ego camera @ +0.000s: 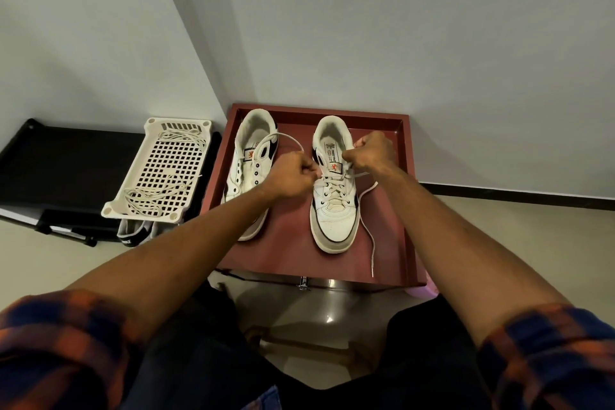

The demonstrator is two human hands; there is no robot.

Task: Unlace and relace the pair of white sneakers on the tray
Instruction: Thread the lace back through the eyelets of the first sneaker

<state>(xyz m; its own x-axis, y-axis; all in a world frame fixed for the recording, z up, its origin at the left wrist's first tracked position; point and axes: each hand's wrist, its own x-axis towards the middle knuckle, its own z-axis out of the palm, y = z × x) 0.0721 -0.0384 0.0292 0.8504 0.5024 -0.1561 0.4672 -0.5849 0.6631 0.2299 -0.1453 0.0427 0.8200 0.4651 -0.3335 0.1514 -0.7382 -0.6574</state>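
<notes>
On the far left is a black shelf [66, 156]. A white basket [186, 130] sits on it, with loose strings [149, 200] inside. A dark shoe [133, 234] peeks out from under it. Next comes the red tray [286, 256], in the middle against the wall. Two white sneakers stand on it side by side, toes pointing at the person. The left sneaker [248, 156] is partly hidden by the arm. The left grip [293, 173] is curled tight and pinches the lace [371, 243] by the top holes of the right sneaker [334, 220]. A loop of lace curves up over the left sneaker. The right grip [372, 151] is curled tight too and pinches the lace beside the tongue. One end of the lace trails over the tray floor toward the front edge.
</notes>
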